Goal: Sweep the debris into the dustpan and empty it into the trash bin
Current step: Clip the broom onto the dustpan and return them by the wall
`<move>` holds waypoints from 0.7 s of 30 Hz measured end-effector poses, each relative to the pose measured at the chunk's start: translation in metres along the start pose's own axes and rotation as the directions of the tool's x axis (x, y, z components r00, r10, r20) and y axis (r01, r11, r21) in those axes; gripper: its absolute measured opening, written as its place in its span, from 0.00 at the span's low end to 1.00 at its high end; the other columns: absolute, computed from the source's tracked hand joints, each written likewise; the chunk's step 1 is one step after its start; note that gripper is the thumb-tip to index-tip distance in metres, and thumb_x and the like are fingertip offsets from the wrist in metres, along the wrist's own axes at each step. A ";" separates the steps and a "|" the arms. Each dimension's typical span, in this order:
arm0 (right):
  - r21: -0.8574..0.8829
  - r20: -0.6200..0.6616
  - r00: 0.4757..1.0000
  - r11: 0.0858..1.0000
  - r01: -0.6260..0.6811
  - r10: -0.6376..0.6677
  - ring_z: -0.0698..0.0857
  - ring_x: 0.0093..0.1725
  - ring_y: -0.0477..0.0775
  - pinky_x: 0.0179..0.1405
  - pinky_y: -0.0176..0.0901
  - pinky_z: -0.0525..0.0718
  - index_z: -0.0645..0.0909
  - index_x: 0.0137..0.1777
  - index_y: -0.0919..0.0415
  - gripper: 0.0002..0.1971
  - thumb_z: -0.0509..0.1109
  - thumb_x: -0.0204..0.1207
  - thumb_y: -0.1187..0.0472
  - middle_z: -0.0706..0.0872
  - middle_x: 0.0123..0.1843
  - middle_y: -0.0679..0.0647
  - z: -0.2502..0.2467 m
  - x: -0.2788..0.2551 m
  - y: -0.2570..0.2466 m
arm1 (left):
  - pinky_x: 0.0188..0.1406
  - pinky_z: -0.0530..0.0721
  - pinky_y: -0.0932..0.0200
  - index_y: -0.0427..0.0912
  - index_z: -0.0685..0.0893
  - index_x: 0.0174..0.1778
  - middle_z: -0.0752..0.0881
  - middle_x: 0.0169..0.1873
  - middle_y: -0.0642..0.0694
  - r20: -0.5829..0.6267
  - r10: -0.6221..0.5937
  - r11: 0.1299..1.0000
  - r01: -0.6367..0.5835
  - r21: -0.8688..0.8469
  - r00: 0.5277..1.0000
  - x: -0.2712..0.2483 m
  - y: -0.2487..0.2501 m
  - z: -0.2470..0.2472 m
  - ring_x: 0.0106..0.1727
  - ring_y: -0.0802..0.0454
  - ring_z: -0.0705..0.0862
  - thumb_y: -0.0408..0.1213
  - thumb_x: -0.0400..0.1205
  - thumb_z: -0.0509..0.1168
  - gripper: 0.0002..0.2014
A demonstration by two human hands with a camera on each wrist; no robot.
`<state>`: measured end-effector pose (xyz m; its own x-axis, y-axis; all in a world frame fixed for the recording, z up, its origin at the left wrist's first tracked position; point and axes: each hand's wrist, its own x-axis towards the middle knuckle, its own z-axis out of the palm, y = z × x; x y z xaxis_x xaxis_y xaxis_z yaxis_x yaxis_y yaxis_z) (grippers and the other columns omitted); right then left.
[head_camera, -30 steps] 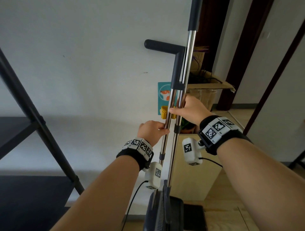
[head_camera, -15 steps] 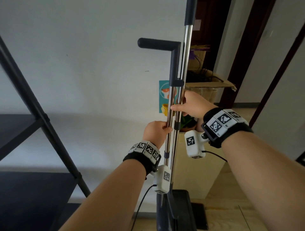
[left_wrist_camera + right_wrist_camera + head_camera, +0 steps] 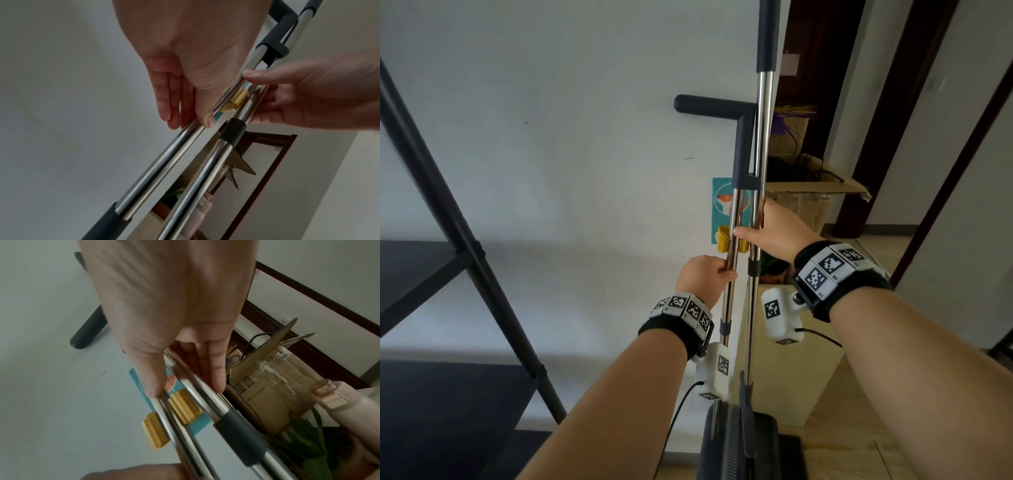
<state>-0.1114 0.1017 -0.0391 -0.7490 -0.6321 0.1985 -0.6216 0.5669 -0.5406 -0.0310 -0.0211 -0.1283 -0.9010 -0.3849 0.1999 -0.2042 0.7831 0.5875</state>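
Note:
Two shiny metal poles stand upright side by side against the white wall. The left one is the dustpan pole (image 3: 737, 209) with a dark L-shaped grip (image 3: 709, 107); the taller right one is the broom pole (image 3: 764, 137). A dark clip (image 3: 748, 181) joins them. The dark dustpan (image 3: 736, 445) sits at their foot. My left hand (image 3: 702, 277) pinches the dustpan pole (image 3: 164, 162) between thumb and fingers. Just above, my right hand (image 3: 774, 233) holds the broom pole (image 3: 205, 394), fingers behind it, thumb lying across the front of both poles. No debris or bin is in view.
A black metal shelf frame (image 3: 448, 222) fills the left side. A yellow wall clip (image 3: 722, 240) on a teal sticker sits behind the poles. To the right stand a pale cabinet (image 3: 784, 377), a taped cardboard box (image 3: 815, 192), a potted plant (image 3: 308, 443) and dark door frames (image 3: 876, 137).
Both hands keep the same hold on the poles. Only the view wavers slightly.

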 end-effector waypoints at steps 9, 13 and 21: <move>-0.027 -0.037 0.998 0.999 -0.044 0.043 0.85 0.59 0.48 0.51 0.36 0.79 0.73 0.69 0.57 0.29 0.74 0.73 0.44 0.84 0.62 0.49 -0.002 0.009 0.004 | 0.40 0.77 0.60 0.44 0.90 0.46 0.86 0.35 0.50 0.004 0.017 1.000 -0.017 0.001 1.000 0.012 -0.005 0.002 0.39 0.52 0.83 0.50 0.81 0.66 0.14; 0.093 -0.134 0.984 0.990 -0.103 0.115 0.82 0.49 0.45 0.35 0.32 0.74 0.73 0.61 0.55 0.26 0.76 0.69 0.43 0.83 0.52 0.45 0.006 -0.003 0.009 | 0.40 0.77 0.59 0.44 0.89 0.47 0.87 0.40 0.48 0.017 0.024 0.995 -0.025 0.093 1.000 0.008 -0.001 -0.002 0.41 0.52 0.83 0.52 0.82 0.65 0.15; 0.270 -0.097 0.980 0.953 -0.140 0.171 0.83 0.52 0.45 0.36 0.31 0.71 0.75 0.63 0.53 0.18 0.67 0.78 0.45 0.84 0.55 0.46 0.021 -0.011 0.017 | 0.51 0.83 0.55 0.45 0.86 0.55 0.88 0.50 0.48 0.054 0.030 0.978 -0.040 0.205 0.998 0.004 0.004 -0.009 0.51 0.50 0.84 0.52 0.82 0.63 0.16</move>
<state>-0.1091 0.1070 -0.0675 -0.8632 -0.4711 0.1816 -0.4256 0.4855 -0.7637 -0.0324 -0.0241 -0.1183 -0.9260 -0.3345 0.1749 -0.2417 0.8814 0.4058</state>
